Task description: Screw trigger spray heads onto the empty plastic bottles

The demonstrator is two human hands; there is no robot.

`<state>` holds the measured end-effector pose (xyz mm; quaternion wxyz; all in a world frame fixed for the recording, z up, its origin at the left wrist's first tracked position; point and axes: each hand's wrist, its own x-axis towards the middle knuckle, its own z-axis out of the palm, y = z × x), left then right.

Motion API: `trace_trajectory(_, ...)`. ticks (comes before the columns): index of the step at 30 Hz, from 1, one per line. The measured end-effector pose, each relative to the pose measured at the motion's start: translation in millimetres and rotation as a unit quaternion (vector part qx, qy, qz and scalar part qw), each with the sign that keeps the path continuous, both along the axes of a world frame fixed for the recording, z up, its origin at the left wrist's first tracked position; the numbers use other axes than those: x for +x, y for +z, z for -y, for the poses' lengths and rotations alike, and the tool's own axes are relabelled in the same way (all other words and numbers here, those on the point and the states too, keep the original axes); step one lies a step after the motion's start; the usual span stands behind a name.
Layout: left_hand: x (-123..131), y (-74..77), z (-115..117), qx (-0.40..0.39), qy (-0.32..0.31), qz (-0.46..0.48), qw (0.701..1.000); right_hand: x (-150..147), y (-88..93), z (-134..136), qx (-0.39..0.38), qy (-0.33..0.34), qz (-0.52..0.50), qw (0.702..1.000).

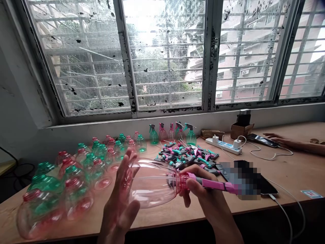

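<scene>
A clear pink spray bottle [153, 183] lies sideways in the air above the table's front edge, its base to the left. My left hand [122, 200] cups the base, thumb below and fingers above. At the neck, my right hand [200, 189] closes its thumb and fingers round the collar of a pink and grey trigger sprayer [215, 184]. The sprayer sits at the bottle's mouth, and its thin tube runs inside the bottle. Whether the collar is fully tightened cannot be seen. Behind the hands lies a pile of loose pink, green and grey sprayer heads [188, 154].
Several open pink and green bottles [73, 189] stand at left. Several bottles with sprayers [153, 135] line the wall. A power strip [223, 145], a small box [241, 130], phones [264, 140] and cables are at right. Another person's hand [281, 138] rests beside one phone.
</scene>
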<state>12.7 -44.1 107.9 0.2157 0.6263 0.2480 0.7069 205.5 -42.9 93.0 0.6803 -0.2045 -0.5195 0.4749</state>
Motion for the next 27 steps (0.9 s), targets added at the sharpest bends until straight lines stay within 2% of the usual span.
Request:
trace_trajectory(6,-0.6,0.1,4.2,-0.021,0.009,-0.046,0.999,2.8,-2.0,-3.5,-0.008,-0.039,0.009,0.999)
trace_trajectory(12,-20.7,-4.9,-12.4,-0.071,0.100,-0.138,0.983,5.3,-3.2,-1.9,-0.035,-0.008,0.008,0.999)
trace_trajectory(15,-25.7,-7.9,-21.4,-0.068,0.113,-0.166,0.977,3.3,-3.1,-1.8,-0.047,-0.020,0.020,0.998)
trace_trajectory(24,-14.7,-0.9,-14.3,-0.018,0.063,-0.052,0.997,0.5,0.5,-6.7,-0.031,-0.076,0.013,0.997)
trace_trajectory(27,-8.7,0.8,-12.7,-0.010,0.072,0.009,0.997,2.4,-2.4,-10.3,-0.036,-0.101,0.014,0.994)
